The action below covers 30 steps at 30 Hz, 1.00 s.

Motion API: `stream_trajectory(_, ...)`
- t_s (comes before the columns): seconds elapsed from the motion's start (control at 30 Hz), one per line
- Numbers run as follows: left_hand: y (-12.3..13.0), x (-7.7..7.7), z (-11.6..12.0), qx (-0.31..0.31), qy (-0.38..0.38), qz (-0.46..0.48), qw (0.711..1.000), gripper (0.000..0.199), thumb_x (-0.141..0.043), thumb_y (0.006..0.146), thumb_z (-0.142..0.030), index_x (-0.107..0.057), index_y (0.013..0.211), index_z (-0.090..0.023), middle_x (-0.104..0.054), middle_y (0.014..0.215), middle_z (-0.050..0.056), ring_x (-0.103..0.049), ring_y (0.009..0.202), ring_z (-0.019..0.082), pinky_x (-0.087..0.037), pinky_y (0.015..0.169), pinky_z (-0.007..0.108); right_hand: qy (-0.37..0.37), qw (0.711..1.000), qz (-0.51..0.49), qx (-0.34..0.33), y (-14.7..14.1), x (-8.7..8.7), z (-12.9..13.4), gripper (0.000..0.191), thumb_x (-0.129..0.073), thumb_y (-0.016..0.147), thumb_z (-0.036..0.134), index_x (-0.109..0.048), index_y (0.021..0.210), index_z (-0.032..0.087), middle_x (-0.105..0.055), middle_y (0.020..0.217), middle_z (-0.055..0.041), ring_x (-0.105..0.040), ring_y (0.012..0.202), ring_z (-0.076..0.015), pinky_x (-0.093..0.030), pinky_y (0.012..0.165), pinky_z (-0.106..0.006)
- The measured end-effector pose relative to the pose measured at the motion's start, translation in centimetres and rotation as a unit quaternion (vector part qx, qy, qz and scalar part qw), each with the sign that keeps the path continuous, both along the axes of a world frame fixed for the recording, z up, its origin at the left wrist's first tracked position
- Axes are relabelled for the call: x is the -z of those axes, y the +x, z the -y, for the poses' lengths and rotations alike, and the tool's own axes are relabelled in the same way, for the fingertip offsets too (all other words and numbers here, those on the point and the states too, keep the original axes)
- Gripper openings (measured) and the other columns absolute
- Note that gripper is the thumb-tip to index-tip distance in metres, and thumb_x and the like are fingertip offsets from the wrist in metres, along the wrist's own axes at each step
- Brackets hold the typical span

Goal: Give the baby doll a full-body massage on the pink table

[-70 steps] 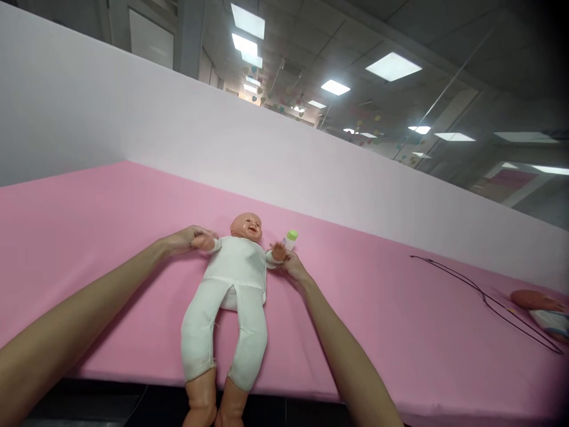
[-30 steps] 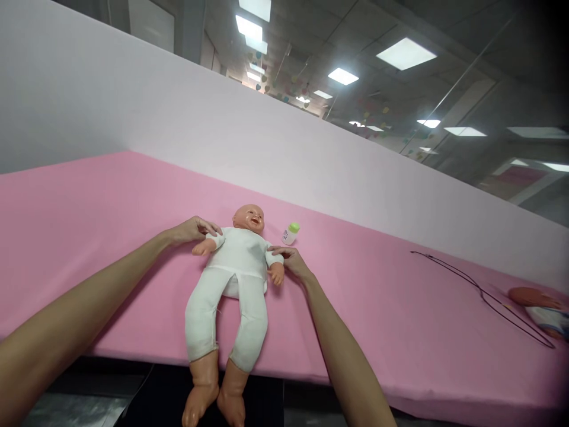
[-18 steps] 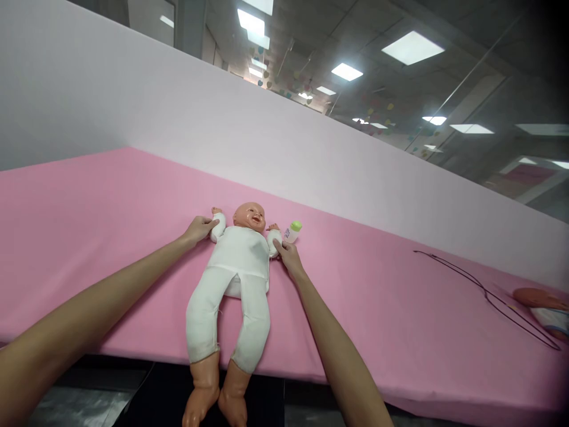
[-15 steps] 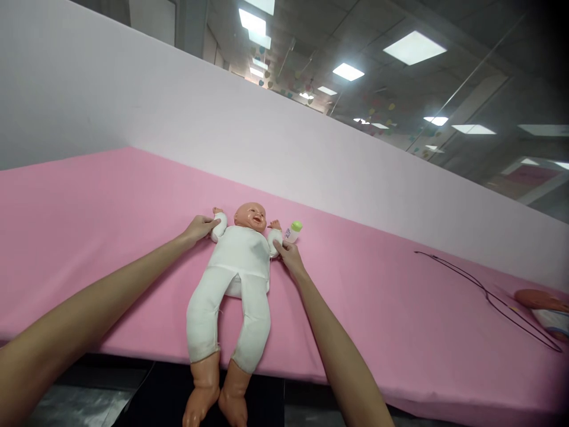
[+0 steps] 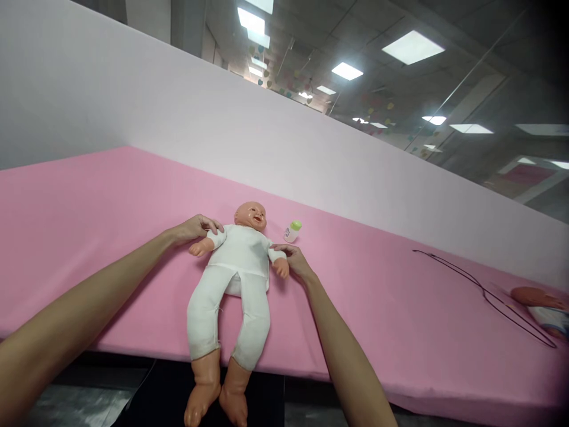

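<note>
A baby doll point(image 5: 240, 252) with a white cloth body lies face up on the pink padded surface point(image 5: 146, 196), its feet over the front edge. Both doll arms point downward and outward. My left hand point(image 5: 200, 228) rests on the doll's upper arm at the left, fingers apart and slightly bent. At the right, my right hand point(image 5: 293, 257) touches the other arm near the shoulder, its fingers extended over the white sleeve. A small bottle point(image 5: 293, 231) with a green cap stands beside the doll's head, beyond my right hand.
A thin black cord point(image 5: 482, 287) lies looped on the right of the pink surface. Near the right edge is a second doll point(image 5: 540, 302), partly cut off. A white wall panel point(image 5: 311, 160) runs along the back.
The doll's arms have swung from raised beside its head to pointing down. My fingers have gone from pinching the arms to lying on them near the shoulders.
</note>
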<state>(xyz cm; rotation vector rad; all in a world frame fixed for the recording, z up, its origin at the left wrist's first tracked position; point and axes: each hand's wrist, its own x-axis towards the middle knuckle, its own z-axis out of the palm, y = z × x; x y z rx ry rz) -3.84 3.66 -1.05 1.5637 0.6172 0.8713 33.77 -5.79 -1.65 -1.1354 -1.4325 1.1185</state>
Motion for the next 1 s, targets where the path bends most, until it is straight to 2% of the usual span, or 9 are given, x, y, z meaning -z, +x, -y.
stream_trajectory(0.1, 1.0, -0.6, 0.4, -0.041, -0.025, 0.029, 0.998, 0.029, -0.088, 0.060, -0.029, -0.084, 0.087, -0.018, -0.079, 0.102, 0.013, -0.072, 0.092, 0.029, -0.055, 0.078, 0.037, 0.007, 1.000, 0.000, 0.024, -0.6, -0.1, -0.2, 0.033, -0.092, 0.070, 0.038, -0.083, 0.099, 0.024, -0.079, 0.107, -0.0073, -0.071, 0.101, -0.0276, -0.056, 0.092, -0.041)
stream_trajectory(0.2, 2.2, -0.6, 0.4, -0.092, -0.059, 0.072, 0.991, 0.048, -0.095, 0.058, -0.039, -0.083, 0.098, -0.015, -0.079, 0.098, 0.012, -0.071, 0.084, 0.025, -0.053, 0.073, 0.033, -0.004, 0.999, -0.004, 0.032, -1.2, -0.1, -0.7, 0.040, -0.091, 0.074, 0.051, -0.081, 0.098, 0.021, -0.078, 0.095, -0.0062, -0.070, 0.085, -0.0239, -0.057, 0.080, -0.037)
stream_trajectory(0.33, 3.3, 0.5, -0.2, -0.191, -0.108, 0.030, 0.975, 0.045, -0.093, 0.061, -0.049, -0.079, 0.081, -0.011, -0.073, 0.073, 0.010, -0.061, 0.062, 0.019, -0.044, 0.059, 0.030, -0.020, 0.993, 0.014, 0.116, -1.5, 0.4, -1.4, 0.053, -0.087, 0.071, 0.069, -0.075, 0.076, 0.018, -0.067, 0.064, -0.0020, -0.051, 0.055, -0.0143, -0.042, 0.056, -0.029)
stream_trajectory(0.43, 3.4, 1.0, -0.6, -0.223, -0.109, -0.001, 0.969, 0.042, -0.090, 0.066, -0.050, -0.075, 0.071, -0.011, -0.064, 0.059, 0.005, -0.053, 0.053, 0.015, -0.038, 0.054, 0.030, -0.037, 0.990, 0.016, 0.133, -1.5, 0.6, -1.6, 0.055, -0.088, 0.067, 0.070, -0.073, 0.070, 0.017, -0.063, 0.058, -0.0008, -0.045, 0.051, -0.0122, -0.036, 0.051, -0.028)
stream_trajectory(0.53, 2.7, 0.8, -0.6, -0.176, -0.102, 0.040, 0.978, 0.046, -0.092, 0.064, -0.049, -0.078, 0.086, -0.011, -0.070, 0.070, 0.007, -0.059, 0.059, 0.017, -0.042, 0.058, 0.030, -0.032, 0.994, -0.003, 0.109, -1.2, 0.5, -1.4, 0.051, -0.090, 0.069, 0.065, -0.079, 0.083, 0.017, -0.071, 0.070, -0.0029, -0.054, 0.057, -0.0142, -0.044, 0.058, -0.029)
stream_trajectory(0.67, 1.1, 0.4, -0.4, -0.067, -0.069, 0.085, 0.992, 0.054, -0.095, 0.062, -0.040, -0.080, 0.106, -0.014, -0.077, 0.099, 0.012, -0.069, 0.081, 0.023, -0.054, 0.072, 0.034, -0.036, 0.996, -0.060, 0.046, -0.8, 0.3, -0.7, 0.047, -0.094, 0.070, 0.051, -0.081, 0.101, 0.018, -0.079, 0.098, -0.0077, -0.071, 0.086, -0.0235, -0.058, 0.084, -0.038)
stream_trajectory(0.83, -0.1, 0.4, -0.5, 0.016, 0.044, 0.002, 0.999, 0.008, -0.082, 0.058, -0.022, -0.076, 0.061, -0.019, -0.078, 0.094, 0.011, -0.071, 0.098, 0.030, -0.057, 0.085, 0.038, -0.019, 1.000, -0.007, -0.010, 0.0, 0.2, 0.2, 0.032, -0.094, 0.060, 0.026, -0.084, 0.090, 0.021, -0.078, 0.116, -0.0081, -0.071, 0.110, -0.0302, -0.057, 0.097, -0.041)
stream_trajectory(0.93, -0.2, 0.3, -0.5, 0.039, 0.077, -0.026, 0.996, 0.008, -0.073, 0.059, -0.018, -0.071, 0.051, -0.020, -0.078, 0.092, 0.011, -0.071, 0.104, 0.032, -0.057, 0.090, 0.039, 0.002, 0.999, 0.040, -0.024, 0.3, 0.4, 0.4, 0.017, -0.090, 0.059, 0.025, -0.082, 0.074, 0.021, -0.079, 0.109, -0.0090, -0.070, 0.112, -0.0309, -0.056, 0.096, -0.041)
stream_trajectory(1.0, -0.2, 0.3, -0.3, 0.013, 0.060, -0.017, 0.998, 0.007, -0.074, 0.058, -0.019, -0.070, 0.052, -0.020, -0.079, 0.094, 0.011, -0.071, 0.106, 0.033, -0.058, 0.090, 0.040, 0.013, 0.999, 0.034, 0.001, 0.4, 0.4, 0.4, 0.020, -0.091, 0.057, 0.027, -0.081, 0.074, 0.022, -0.080, 0.107, -0.0089, -0.071, 0.110, -0.0304, -0.056, 0.098, -0.043)
